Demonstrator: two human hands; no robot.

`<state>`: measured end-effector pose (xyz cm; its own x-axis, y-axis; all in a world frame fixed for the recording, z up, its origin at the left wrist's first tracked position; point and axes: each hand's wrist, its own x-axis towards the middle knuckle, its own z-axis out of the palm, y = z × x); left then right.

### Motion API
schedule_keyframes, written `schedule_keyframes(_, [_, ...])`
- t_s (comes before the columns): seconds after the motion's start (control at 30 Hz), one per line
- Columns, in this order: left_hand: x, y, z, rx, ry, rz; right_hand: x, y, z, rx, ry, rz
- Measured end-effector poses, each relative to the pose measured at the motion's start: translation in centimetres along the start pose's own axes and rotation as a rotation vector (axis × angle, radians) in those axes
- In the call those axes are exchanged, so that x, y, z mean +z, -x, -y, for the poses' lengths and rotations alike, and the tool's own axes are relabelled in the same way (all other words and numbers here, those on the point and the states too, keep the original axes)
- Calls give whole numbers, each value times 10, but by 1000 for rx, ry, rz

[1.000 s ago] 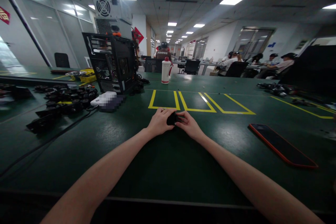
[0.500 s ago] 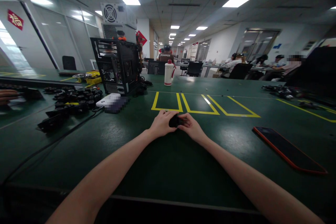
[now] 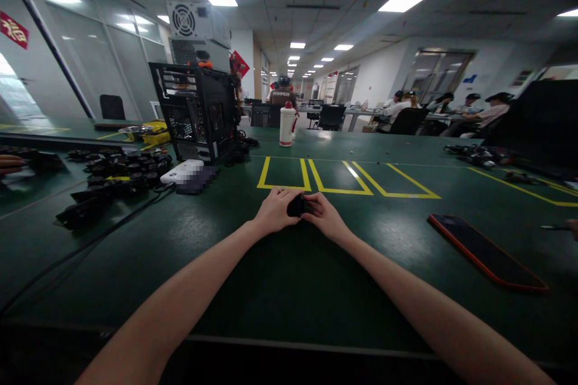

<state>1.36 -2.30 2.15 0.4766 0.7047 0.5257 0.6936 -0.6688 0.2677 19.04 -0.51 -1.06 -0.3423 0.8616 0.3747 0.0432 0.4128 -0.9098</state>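
Both hands meet over the green table [image 3: 298, 289], just in front of the yellow tape outlines [image 3: 316, 191]. My left hand [image 3: 275, 212] is wrapped round a small black object [image 3: 296, 206], its fingers curved over the far side and the thumb on the near side. From the right, my right hand [image 3: 324, 215] pinches the same object's right side with bent fingers. What exactly the object is cannot be made out, as the fingers hide much of it.
A phone in a red case [image 3: 487, 251] lies at the right. Black parts [image 3: 121, 171], a white device [image 3: 183, 171] and an open computer case [image 3: 198, 111] stand left; a white bottle [image 3: 287, 126] is behind. Other people's hands show at both edges [image 3: 11, 162].
The view has shifted slightly, so the scene sits a little further left. Both hands keep their grip on the black object. Another person's hand with a thin item has appeared at the right edge.
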Motion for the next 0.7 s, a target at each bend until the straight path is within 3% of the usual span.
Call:
schedule_keyframes(0.27, [7,-3,5,-2,-25,-5,3,-2,8,-16,13,-67])
schedule_keyframes(0.7, [4,-7,8,25,-32,20,1,-2,2,-55,-2,-26])
